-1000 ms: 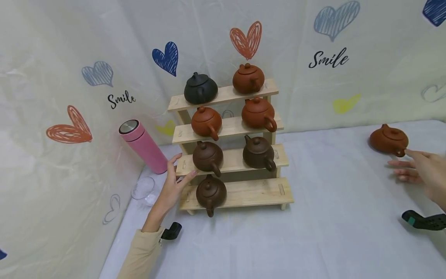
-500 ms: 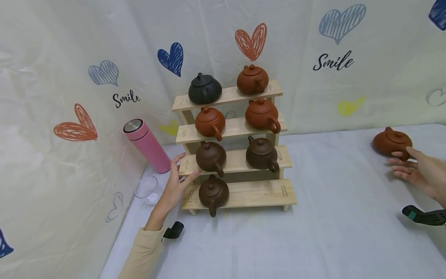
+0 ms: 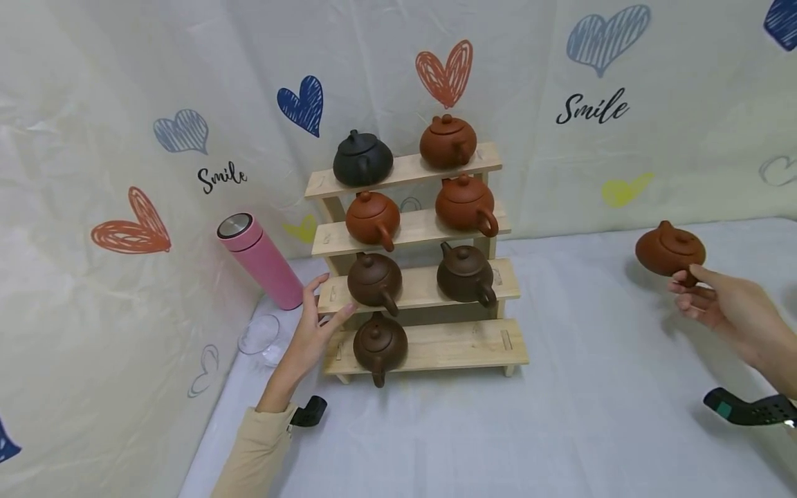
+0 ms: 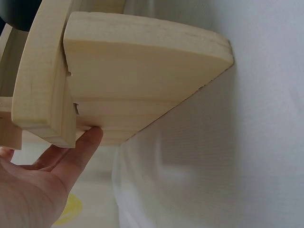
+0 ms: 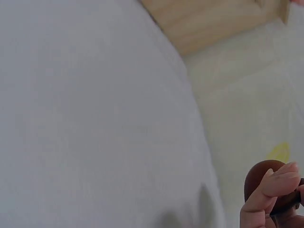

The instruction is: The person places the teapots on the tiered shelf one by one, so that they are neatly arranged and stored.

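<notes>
My right hand [image 3: 737, 311] pinches the handle of a reddish-brown clay teapot [image 3: 669, 249], held above the tablecloth at the right. In the right wrist view, part of that teapot [image 5: 256, 178] shows behind the curled fingers. At the left, my left hand [image 3: 311, 335] grips the end of a tiered wooden stand [image 3: 448, 346] at its second-lowest shelf, thumb in front and fingers behind. The left wrist view shows those fingers [image 4: 80, 156] against the wood. On the lowest shelf sits a single dark brown teapot [image 3: 380, 342], at the left; the shelves above carry two teapots each.
Left of the stand a pink thermos bottle [image 3: 261, 263] stands by the wall cloth, with a clear glass cup [image 3: 258, 335] in front of it. White cloth [image 3: 591, 387] covers the table. A printed sheet [image 3: 529, 83] hangs right behind the stand.
My right hand has taken hold of the reddish-brown teapot's handle, lifted it and moved it a little to the left. The left hand stays on the stand.
</notes>
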Tool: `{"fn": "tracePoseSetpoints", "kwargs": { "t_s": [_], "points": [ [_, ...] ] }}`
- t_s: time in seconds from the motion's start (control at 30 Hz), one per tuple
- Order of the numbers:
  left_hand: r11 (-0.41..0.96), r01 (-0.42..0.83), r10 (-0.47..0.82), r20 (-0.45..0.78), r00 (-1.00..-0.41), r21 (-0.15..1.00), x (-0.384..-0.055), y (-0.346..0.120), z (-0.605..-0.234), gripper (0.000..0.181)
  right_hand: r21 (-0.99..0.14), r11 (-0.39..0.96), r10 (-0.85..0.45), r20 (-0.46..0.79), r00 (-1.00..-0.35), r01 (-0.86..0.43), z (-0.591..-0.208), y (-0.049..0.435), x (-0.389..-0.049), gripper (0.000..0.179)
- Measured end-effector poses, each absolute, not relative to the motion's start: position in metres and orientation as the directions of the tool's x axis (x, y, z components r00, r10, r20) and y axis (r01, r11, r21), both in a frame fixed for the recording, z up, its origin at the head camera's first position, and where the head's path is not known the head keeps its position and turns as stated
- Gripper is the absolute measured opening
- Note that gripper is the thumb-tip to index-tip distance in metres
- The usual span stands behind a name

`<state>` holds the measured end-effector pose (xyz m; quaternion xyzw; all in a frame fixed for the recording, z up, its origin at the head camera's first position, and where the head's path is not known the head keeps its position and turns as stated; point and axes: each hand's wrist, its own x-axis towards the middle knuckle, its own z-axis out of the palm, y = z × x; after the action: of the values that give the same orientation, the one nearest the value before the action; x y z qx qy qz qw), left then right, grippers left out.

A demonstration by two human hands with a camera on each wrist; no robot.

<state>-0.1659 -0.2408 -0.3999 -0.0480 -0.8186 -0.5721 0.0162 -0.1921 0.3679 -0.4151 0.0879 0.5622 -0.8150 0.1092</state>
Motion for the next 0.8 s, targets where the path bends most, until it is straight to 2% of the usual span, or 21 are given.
{"fn": "tracePoseSetpoints", "kwargs": {
  "t_s": [0.1, 0.23, 0.6, 0.8],
  "points": [
    [0.347, 0.096, 0.060, 0.080, -0.995, 0.933, -0.165, -0.241, -0.399, 0.081, -0.915, -0.338, -0.161, -0.175, -0.971, 0.221, -0.405, 0.343, -0.176, 0.029],
    [0.349, 0.096, 0.059, 0.081, -0.995, 0.932, -0.164, -0.240, -0.399, 0.081, -0.953, -0.266, -0.256, -0.076, -0.964, 0.146, -0.395, 0.312, -0.150, 0.035],
    [0.339, 0.108, 0.067, 0.091, -0.994, 0.934, -0.167, -0.240, -0.396, 0.081, -0.991, 0.023, -0.468, -0.130, -0.874, 0.135, -0.396, 0.259, -0.099, 0.039],
    [0.335, 0.106, 0.069, 0.088, -0.994, 0.936, -0.167, -0.241, -0.399, 0.082, -0.981, 0.078, -0.533, -0.193, -0.823, 0.180, -0.399, 0.236, -0.087, 0.038]
  ]
}}
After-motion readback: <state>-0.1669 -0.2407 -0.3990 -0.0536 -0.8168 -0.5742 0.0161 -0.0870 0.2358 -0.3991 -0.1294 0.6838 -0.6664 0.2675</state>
